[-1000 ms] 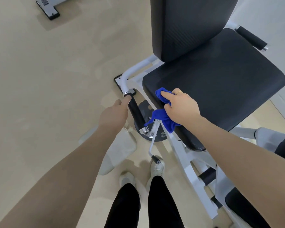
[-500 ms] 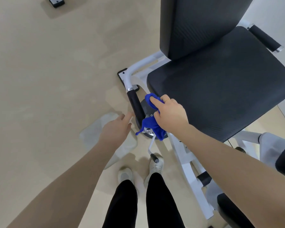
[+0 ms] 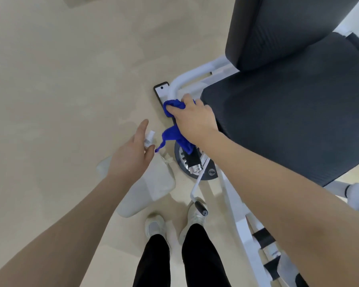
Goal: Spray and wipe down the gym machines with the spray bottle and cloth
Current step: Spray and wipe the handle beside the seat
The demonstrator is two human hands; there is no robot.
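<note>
My right hand (image 3: 193, 119) grips a blue cloth (image 3: 170, 135) wrapped round the upper part of the machine's side handle, just left of the black seat pad (image 3: 288, 121). The lower end of the black handle grip (image 3: 192, 160), with its chrome cap, sticks out below the cloth. My left hand (image 3: 129, 156) is off the handle, to its left, and holds a translucent white spray bottle (image 3: 155, 183). The bottle's body hangs below the hand, its nozzle shows between forefinger and thumb, and the forefinger points straight out.
A black backrest (image 3: 278, 27) rises behind the seat. The white tube frame (image 3: 187, 77) curves down to a foot plate on the beige floor. A thin white lever with a black knob (image 3: 200, 207) hangs above my shoes (image 3: 154, 226). Open floor lies to the left.
My right hand carried the cloth from the seat's front edge onto the handle and up it. My left hand came off the handle and drew back to the left with the bottle.
</note>
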